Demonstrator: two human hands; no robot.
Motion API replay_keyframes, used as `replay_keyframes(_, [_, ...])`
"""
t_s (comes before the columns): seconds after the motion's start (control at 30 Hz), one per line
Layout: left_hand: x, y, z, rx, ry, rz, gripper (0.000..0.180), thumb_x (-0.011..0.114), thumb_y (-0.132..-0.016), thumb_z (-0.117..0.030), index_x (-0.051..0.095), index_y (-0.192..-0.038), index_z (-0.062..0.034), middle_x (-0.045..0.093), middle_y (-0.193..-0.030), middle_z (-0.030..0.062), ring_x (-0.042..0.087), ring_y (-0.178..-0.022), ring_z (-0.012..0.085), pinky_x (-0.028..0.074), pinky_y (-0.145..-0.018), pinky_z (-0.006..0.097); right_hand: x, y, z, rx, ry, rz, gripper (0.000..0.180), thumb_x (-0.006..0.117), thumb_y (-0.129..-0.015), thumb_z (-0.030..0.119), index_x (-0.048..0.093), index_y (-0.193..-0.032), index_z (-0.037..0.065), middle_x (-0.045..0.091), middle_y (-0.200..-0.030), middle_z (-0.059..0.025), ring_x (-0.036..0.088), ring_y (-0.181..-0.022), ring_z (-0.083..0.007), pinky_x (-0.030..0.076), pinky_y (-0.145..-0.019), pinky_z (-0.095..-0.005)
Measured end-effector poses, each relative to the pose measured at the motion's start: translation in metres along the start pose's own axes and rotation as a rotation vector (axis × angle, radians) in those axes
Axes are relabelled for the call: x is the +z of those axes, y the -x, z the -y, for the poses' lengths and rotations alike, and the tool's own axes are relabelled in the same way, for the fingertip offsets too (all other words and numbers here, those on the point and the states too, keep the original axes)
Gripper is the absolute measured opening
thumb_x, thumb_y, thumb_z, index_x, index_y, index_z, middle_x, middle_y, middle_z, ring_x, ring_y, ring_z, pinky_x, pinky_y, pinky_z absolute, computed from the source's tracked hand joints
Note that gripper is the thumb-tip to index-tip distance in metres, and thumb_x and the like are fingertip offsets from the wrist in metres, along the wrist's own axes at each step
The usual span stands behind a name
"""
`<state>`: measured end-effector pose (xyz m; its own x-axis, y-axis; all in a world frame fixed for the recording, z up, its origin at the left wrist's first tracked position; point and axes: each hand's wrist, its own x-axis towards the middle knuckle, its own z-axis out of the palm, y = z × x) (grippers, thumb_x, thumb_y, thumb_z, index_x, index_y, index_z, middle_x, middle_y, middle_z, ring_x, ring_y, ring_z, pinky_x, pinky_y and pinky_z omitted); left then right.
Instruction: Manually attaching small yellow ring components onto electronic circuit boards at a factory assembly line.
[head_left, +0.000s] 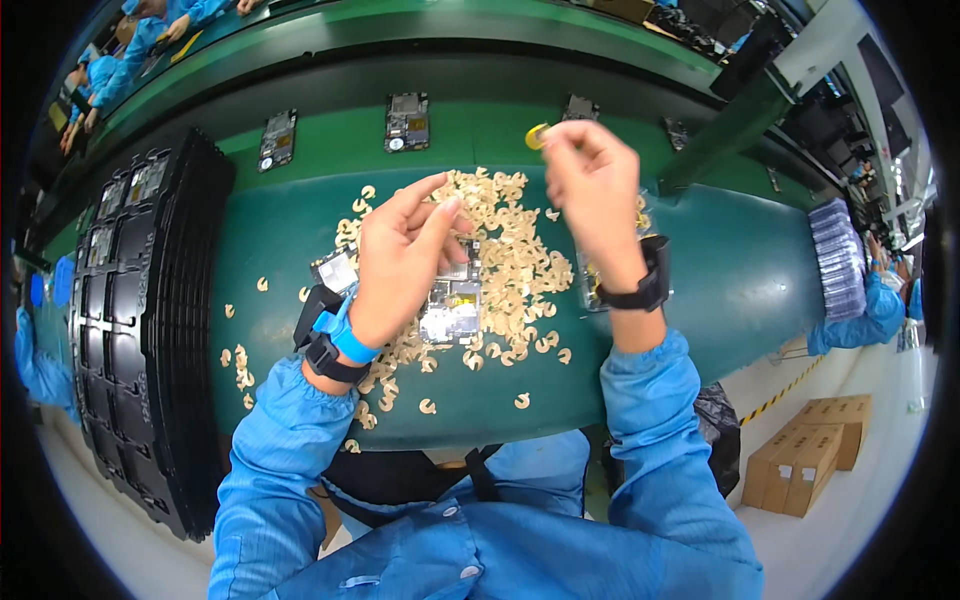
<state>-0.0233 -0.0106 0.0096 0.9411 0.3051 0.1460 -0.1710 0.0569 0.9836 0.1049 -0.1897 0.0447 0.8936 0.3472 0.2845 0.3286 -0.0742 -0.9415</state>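
Note:
My left hand [400, 260] has its fingers curled at the upper part of a phone circuit board [452, 318], which shows metal shields and a small yellow patch. Part of that board is hidden under the fingers. Raised to the upper right, my right hand [597, 190] pinches a small round yellow piece [537, 136] between thumb and fingertips. Around the board lies a loose heap of cream, C-shaped pieces [515, 265]. Another circuit board [338, 268] sits left of my left wrist. A clear tray with yellow bits [592, 290] is partly hidden beneath my right wrist.
Stacked black trays [130, 320] stand at the left. Circuit boards [407, 122] lie spaced along the green strip [340, 145] beyond the mat [700, 300]. Clear plastic trays [838, 260] are stacked far right, with cartons [795, 465] on the floor. Other people work nearby.

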Motion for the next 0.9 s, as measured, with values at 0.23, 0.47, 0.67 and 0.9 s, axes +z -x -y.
replay_keyframes(0.23, [0.003,-0.003,0.007,0.005,-0.025,0.066,0.026,0.057,-0.104,-0.010,0.062,-0.126,0.0025,0.073,-0.088,0.0093,0.067,-0.066,0.0105,0.049,-0.057,0.023,-0.094,-0.109,-0.088,0.081,1.014,-0.114,0.085,0.077,-0.085,0.040,0.041,-0.150,-0.001,0.069,-0.117,-0.0310,0.066,-0.113,-0.0482,0.053,-0.097,-0.0472])
replay_keyframes(0.47, [-0.002,-0.002,0.010,0.018,-0.029,0.048,0.022,0.058,-0.103,-0.010,0.064,-0.121,0.0021,0.073,-0.087,0.0080,0.066,-0.064,0.0091,0.048,-0.055,0.022,-0.049,-0.135,-0.111,0.322,1.014,-0.245,0.098,0.086,-0.076,0.021,0.032,-0.156,0.009,0.063,-0.133,-0.0267,0.062,-0.122,-0.0429,0.051,-0.102,-0.0489])
replay_keyframes(0.67, [-0.003,-0.004,0.012,0.034,-0.009,0.057,0.022,0.058,-0.104,-0.012,0.064,-0.118,0.0034,0.073,-0.089,0.0091,0.066,-0.065,0.0092,0.048,-0.055,0.022,-0.042,-0.128,-0.090,0.178,0.072,-0.267,0.100,0.076,-0.079,-0.013,0.021,-0.160,0.005,0.067,-0.121,-0.0215,0.068,-0.110,-0.0280,0.057,-0.089,-0.0420])
replay_keyframes(0.9, [-0.002,-0.004,-0.002,-0.049,0.165,0.070,0.035,0.058,-0.106,-0.019,0.061,-0.128,0.0085,0.074,-0.110,0.0158,0.075,-0.095,0.0205,0.060,-0.073,0.027,0.057,0.010,0.015,0.071,-0.484,-0.089,0.092,0.068,-0.088,-0.015,0.016,-0.161,0.007,0.064,-0.114,-0.0173,0.069,-0.102,-0.0237,0.059,-0.089,-0.0355])
